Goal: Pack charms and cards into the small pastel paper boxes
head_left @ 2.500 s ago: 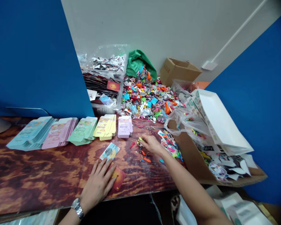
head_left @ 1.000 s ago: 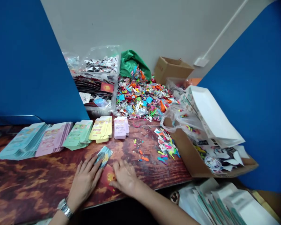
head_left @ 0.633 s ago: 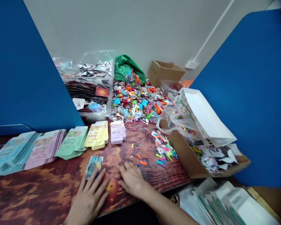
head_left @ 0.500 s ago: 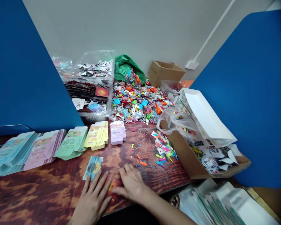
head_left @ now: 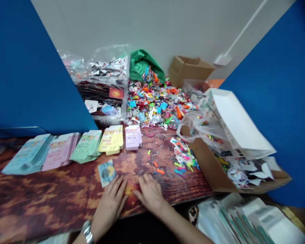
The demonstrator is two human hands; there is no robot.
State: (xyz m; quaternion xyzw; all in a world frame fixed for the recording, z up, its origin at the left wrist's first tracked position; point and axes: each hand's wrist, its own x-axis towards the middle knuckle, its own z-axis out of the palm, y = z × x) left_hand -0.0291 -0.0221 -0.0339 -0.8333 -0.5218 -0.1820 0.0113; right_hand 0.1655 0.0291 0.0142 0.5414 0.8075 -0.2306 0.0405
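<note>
My left hand (head_left: 110, 206) and my right hand (head_left: 150, 193) lie flat, fingers spread, on a red card (head_left: 131, 195) near the table's front edge. The card shows only between the two hands. A blue picture card (head_left: 106, 173) lies on the table just above my left hand's fingertips, apart from them. A metal watch (head_left: 87, 232) is on my left wrist.
Fanned stacks of pastel packets (head_left: 63, 149) line the wooden table (head_left: 40, 193). Small coloured bits (head_left: 157, 167) and stickers (head_left: 184, 157) lie right of my hands. An open cardboard box (head_left: 213, 173), a heap of colourful trinkets (head_left: 157, 105) and clear bins (head_left: 104, 91) stand behind.
My right hand came back from the coloured bits to the red card beside my left hand. The blue card shifted clear of my left fingers. Both hands now press the red card.
</note>
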